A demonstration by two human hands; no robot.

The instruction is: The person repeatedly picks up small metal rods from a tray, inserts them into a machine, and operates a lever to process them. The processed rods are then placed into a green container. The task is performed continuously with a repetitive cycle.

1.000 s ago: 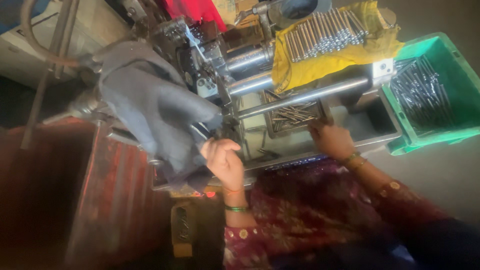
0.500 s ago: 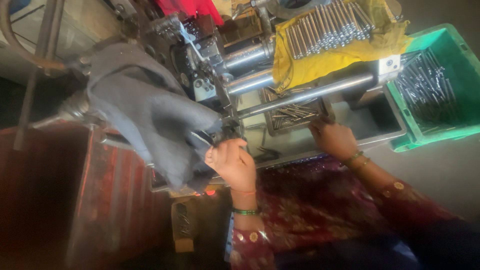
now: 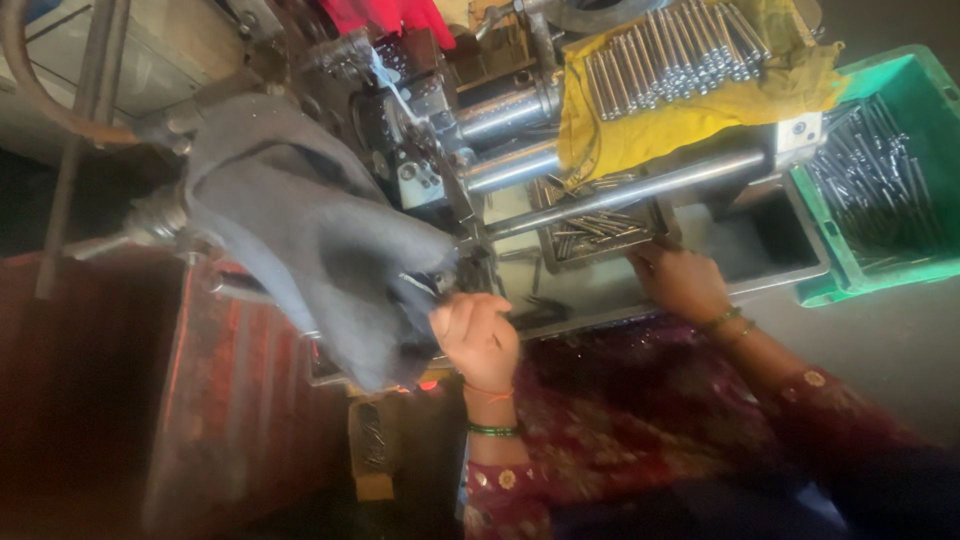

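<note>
Head view: a green plastic crate (image 3: 905,180) is seen at the right edge, rectangular and thin-walled, filled with dark metal rods (image 3: 872,195) lying loose. Above the machine a yellow cloth (image 3: 690,105) is draped, crumpled at its edges, and on it bright steel pins (image 3: 668,55) are laid side by side in rows. Below the cloth a polished round bar (image 3: 620,192) runs across, tilted, and under it a shallow grey tray (image 3: 598,232) is set, holding more pins in a heap. The machine (image 3: 430,130) is made of dull, oily metal, with two smooth shiny cylinders at its middle. A grey cloth (image 3: 320,240), thick and soft in folds, is hung over the machine's left part.

The left hand (image 3: 478,338) is curled into a loose fist at the lower edge of the grey cloth, just beside the dark working point of the machine; whether anything is gripped cannot be told. The right hand (image 3: 680,280) is laid at the near rim of the tray, fingers bent down and touching it; what it holds, if anything, is hidden. Green and red bangles (image 3: 492,428) are worn on the left wrist, and patterned dark red sleeves cover both arms
</note>
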